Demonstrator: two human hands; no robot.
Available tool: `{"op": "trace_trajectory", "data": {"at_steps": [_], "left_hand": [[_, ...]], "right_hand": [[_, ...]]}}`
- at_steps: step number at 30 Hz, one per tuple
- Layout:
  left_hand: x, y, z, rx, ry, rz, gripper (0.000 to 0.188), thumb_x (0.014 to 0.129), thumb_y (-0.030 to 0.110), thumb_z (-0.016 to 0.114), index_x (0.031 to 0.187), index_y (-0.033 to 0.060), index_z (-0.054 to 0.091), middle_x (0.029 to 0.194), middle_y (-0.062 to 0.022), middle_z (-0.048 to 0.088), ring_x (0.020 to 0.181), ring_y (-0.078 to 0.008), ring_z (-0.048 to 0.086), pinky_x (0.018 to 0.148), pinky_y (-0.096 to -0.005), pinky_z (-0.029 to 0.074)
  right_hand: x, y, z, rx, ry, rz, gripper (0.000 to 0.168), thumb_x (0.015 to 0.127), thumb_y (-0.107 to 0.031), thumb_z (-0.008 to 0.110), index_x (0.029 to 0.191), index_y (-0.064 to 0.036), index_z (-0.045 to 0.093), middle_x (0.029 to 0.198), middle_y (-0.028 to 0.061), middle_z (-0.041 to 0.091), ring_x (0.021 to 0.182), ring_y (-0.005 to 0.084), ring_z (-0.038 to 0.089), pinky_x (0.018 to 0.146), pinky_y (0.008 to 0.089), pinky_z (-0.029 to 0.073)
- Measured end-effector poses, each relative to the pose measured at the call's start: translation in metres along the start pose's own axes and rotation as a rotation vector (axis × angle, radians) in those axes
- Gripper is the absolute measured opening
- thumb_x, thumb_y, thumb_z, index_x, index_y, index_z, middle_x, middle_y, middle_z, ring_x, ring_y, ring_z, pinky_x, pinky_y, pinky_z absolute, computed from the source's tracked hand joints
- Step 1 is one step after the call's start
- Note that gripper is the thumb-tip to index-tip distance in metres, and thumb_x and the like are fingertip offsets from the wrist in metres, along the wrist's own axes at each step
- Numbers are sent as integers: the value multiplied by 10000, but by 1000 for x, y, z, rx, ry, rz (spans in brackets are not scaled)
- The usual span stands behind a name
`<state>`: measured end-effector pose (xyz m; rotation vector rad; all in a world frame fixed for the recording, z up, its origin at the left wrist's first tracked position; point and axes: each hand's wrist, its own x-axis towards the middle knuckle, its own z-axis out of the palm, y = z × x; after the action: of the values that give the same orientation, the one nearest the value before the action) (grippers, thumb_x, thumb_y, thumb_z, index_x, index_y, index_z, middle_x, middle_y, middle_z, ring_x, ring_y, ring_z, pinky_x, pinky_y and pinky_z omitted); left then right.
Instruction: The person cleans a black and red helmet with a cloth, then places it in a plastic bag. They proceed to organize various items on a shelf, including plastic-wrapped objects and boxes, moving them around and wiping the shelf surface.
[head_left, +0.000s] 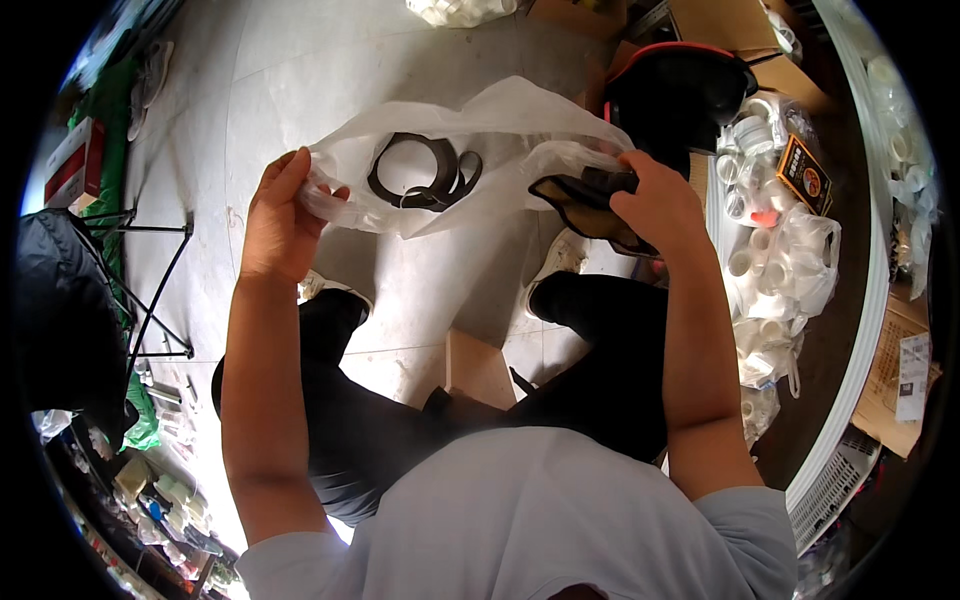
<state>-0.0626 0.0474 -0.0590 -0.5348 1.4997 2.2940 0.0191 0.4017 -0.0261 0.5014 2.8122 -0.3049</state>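
A translucent plastic bag (480, 112) is stretched between my two hands over the floor. My left hand (289, 214) grips its gathered edge on the left side. At the opposite side, my right hand (660, 199) holds the bag's edge together with a dark pouch-like item (581, 206) with a tan face and black trim; its exact kind is unclear. Between the hands, a coiled dark strap (450, 169), like a belt, shows within the outline of the bag. Whether the strap lies inside the bag or on the floor beneath it, I cannot tell.
Bags of white plastic pipe fittings (772, 262) line the right side, beside a black tub with a red rim (675, 82) and a cardboard box (720, 26). A folding chair's metal frame (157, 300) stands at left. A wooden block (476, 367) is between my legs.
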Motion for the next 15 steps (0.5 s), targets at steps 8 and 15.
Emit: {"op": "trace_trajectory", "data": {"at_steps": [8, 15], "left_hand": [[-3, 12, 45, -112, -159, 144, 489, 851, 203, 628, 1270, 82, 408, 940, -3, 520, 702, -96, 478, 575, -205, 415], [0, 6, 44, 410, -174, -9, 679, 794, 178, 687, 1355, 38, 329, 776, 34, 475, 557, -23, 347, 463, -168, 277]], "right_hand": [[-31, 32, -23, 601, 11, -51, 540, 685, -143, 581, 1222, -89, 552, 896, 88, 648, 794, 183, 606, 735, 294, 471], [-100, 83, -71, 1264, 467, 37, 312, 763, -14, 569, 1073, -35, 591, 850, -14, 591, 729, 41, 517, 649, 191, 425]]}}
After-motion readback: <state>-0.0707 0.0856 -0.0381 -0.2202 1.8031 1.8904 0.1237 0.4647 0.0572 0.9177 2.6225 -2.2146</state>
